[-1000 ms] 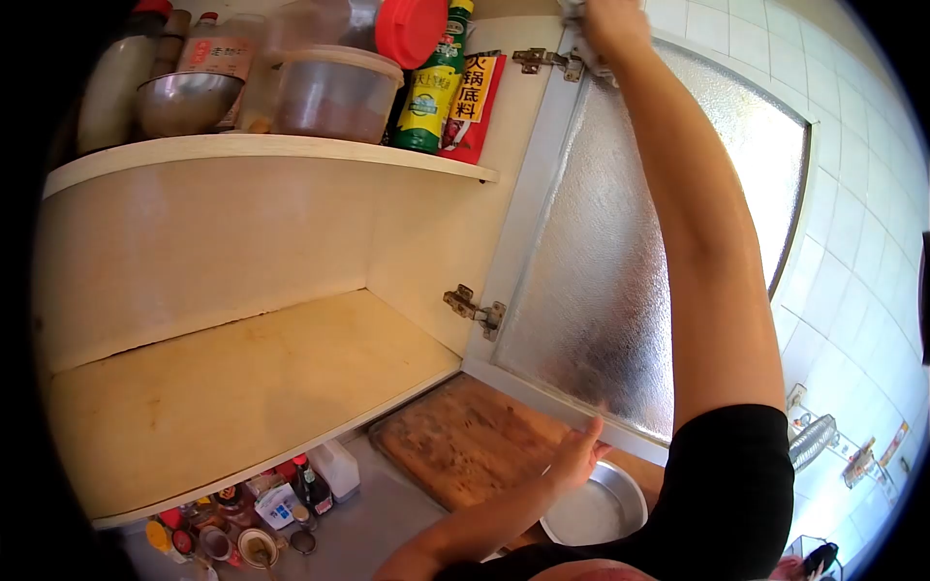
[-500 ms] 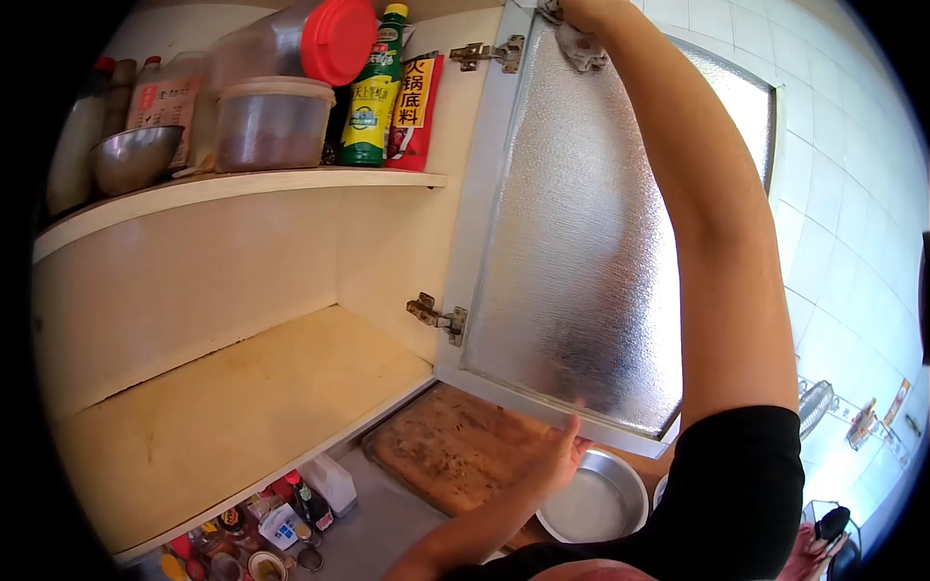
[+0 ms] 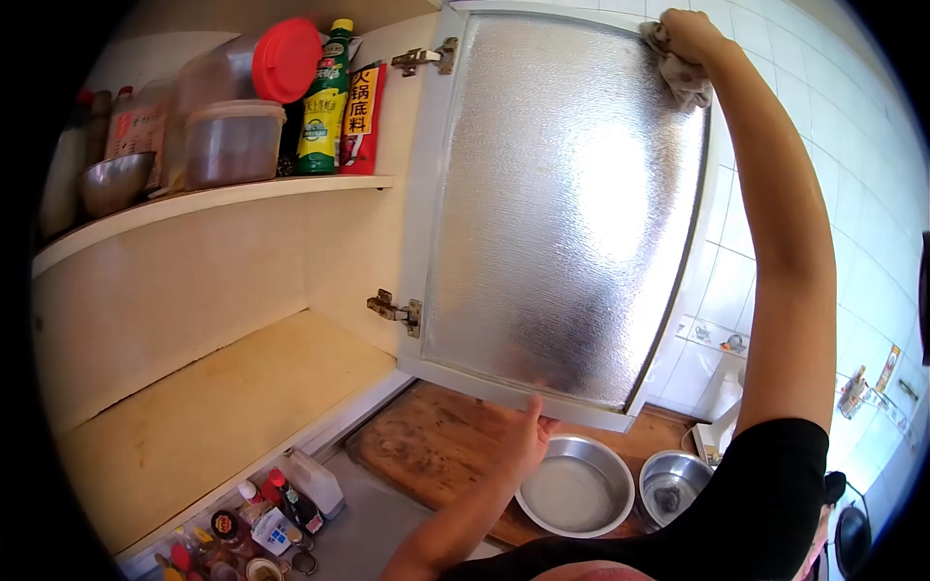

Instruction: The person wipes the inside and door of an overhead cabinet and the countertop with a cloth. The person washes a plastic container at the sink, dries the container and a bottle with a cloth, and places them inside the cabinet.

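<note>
A cabinet door (image 3: pixel 562 223) with a textured glass panel in a pale frame hangs swung out on two metal hinges. At its top right corner my right hand (image 3: pixel 693 37) is closed around a crumpled greyish cloth (image 3: pixel 683 77), which lies against the frame and the glass edge. My left hand (image 3: pixel 528 441) holds the door's bottom edge, thumb up on the near face; its other fingers are partly hidden.
The upper cabinet shelf (image 3: pixel 223 198) bears a lidded plastic tub (image 3: pixel 232 145), a green-yellow bottle (image 3: pixel 320 121), a red packet (image 3: pixel 362 116) and a metal bowl (image 3: pixel 118 184). Below are a wooden board (image 3: pixel 417 441), two metal basins (image 3: pixel 576 489) and several condiment bottles (image 3: pixel 295 501).
My right hand has slid the cloth rightward along the door's top, from the hinge side to the far corner. My left hand stays at the bottom edge. The view has shifted right.
</note>
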`<state>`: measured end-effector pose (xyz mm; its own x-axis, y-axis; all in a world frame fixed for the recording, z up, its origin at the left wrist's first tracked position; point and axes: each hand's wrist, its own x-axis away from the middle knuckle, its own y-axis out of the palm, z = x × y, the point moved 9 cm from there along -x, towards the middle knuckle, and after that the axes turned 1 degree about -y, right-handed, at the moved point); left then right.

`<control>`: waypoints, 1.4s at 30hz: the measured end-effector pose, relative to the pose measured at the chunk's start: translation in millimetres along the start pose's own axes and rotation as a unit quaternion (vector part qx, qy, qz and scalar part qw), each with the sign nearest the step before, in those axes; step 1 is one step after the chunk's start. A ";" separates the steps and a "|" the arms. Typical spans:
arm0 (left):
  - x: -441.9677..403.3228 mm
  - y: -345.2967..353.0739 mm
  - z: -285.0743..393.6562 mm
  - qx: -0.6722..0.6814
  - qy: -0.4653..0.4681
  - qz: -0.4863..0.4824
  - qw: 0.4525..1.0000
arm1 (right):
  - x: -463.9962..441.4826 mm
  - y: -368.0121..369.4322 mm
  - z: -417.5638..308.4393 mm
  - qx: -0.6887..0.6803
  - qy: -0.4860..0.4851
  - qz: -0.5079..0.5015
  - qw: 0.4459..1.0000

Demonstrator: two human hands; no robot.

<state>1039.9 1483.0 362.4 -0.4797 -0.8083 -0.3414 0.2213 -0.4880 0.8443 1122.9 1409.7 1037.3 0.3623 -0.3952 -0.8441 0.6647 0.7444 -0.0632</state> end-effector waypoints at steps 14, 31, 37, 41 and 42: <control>-9.8 -4.7 -4.6 0.015 0.007 -0.013 1.000 | 158.1 4.9 -2.2 -0.269 0.228 -0.097 0.931; -14.7 -2.8 -4.5 0.023 -0.009 -0.044 0.999 | 60.1 -134.2 -184.3 -0.274 -0.047 0.136 0.951; -9.2 4.8 0.6 0.023 -0.026 -0.048 0.998 | 8.0 -161.7 -250.8 -0.236 -0.025 0.428 0.872; -4.4 9.9 6.8 0.009 -0.031 -0.066 0.997 | -6.9 -119.9 -311.2 -0.151 -0.086 0.301 0.938; -5.1 6.1 3.4 0.008 -0.033 -0.067 0.997 | -21.0 -112.6 -313.1 -0.132 -0.097 0.244 0.956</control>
<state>1040.8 1485.2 370.8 -0.5583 -0.7132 -0.4239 0.1379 -0.5836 0.8003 835.8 1502.6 895.4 0.7193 -0.0393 -0.6936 0.2067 0.9653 0.1597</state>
